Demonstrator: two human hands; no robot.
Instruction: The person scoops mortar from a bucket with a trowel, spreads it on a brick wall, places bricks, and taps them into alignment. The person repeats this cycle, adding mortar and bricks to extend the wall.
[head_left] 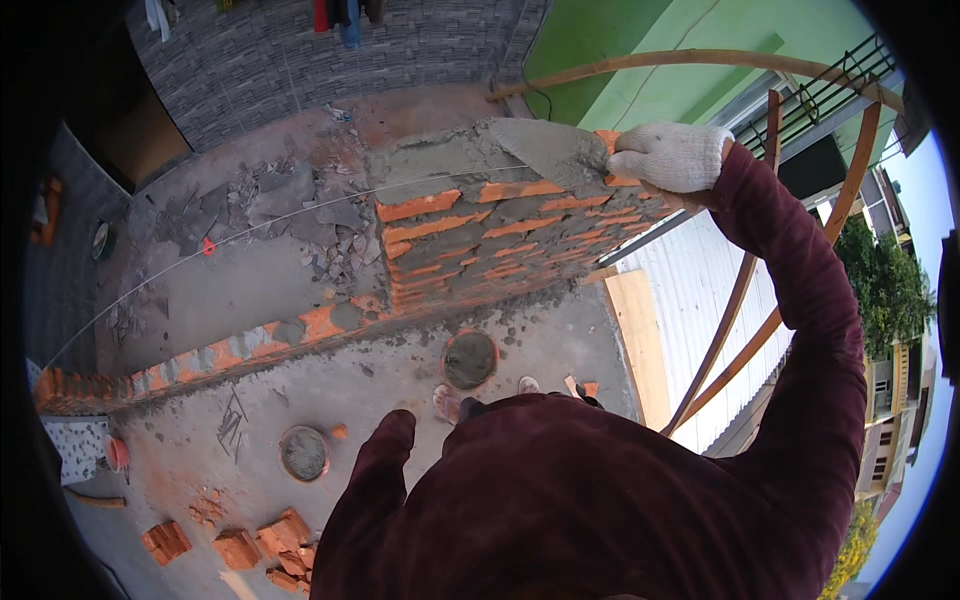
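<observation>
My right hand (668, 158), in a white knit glove, is closed at the right end of a brick wall (520, 235). It grips a trowel, whose mortar-smeared blade (560, 152) lies flat over the wall's top and points left. The handle is hidden in the glove. Wet grey mortar (430, 158) covers the top course beside the blade. On the wall's near face, orange bricks alternate with rough mortar joints. My left arm (385, 450) hangs low at my side in a dark red sleeve, and its hand is hidden beyond the cuff.
A taut string (300, 210) crosses above the low brick wall (250, 345). Two mortar buckets (470, 358) (303, 453) stand on the floor near my feet. Brick stacks (237, 549) lie lower left, rubble (290, 200) beyond the wall. Curved wooden strips (740, 290) rise at right.
</observation>
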